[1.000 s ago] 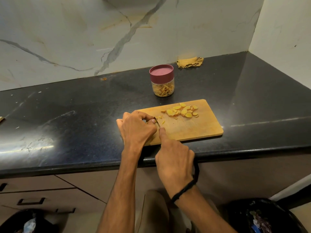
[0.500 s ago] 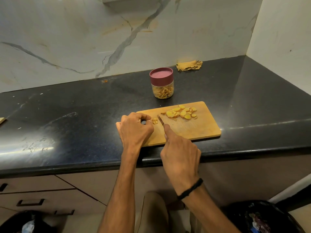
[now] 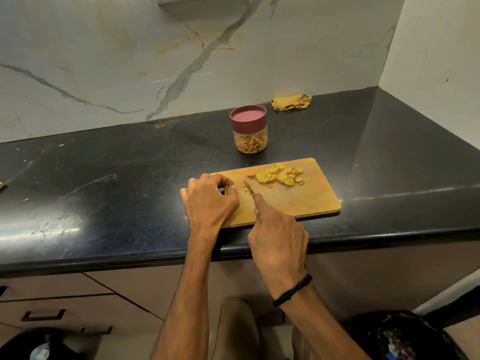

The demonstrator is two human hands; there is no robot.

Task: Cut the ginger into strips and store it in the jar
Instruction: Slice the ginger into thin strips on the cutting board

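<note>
- Right hand (image 3: 278, 240) grips the knife (image 3: 248, 187); blade over the board (image 3: 306, 201), left of the ginger slices (image 3: 281, 175).
- Left hand (image 3: 210, 201) is curled at the board's left end; cannot tell whether it holds anything.

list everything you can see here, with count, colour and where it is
counter: 1, black, across the frame
wall: 1, white marble with grey veins, behind the counter
cutting board: 1, wooden, at the counter's front edge
ginger slices: a pile, yellow, on the board's far side
knife: 1, colour unclear, blade on the board left of the slices
jar: 1, clear, maroon lid on, ginger strips inside, behind the board
cloth: 1, yellow, against the wall
drawers: at least 2, brown, under the counter
bins: 2, dark, lower corners
wristband: 1, black, right wrist
left hand: 1, fingers curled, on the board's left end
right hand: 1, grips the knife
</note>
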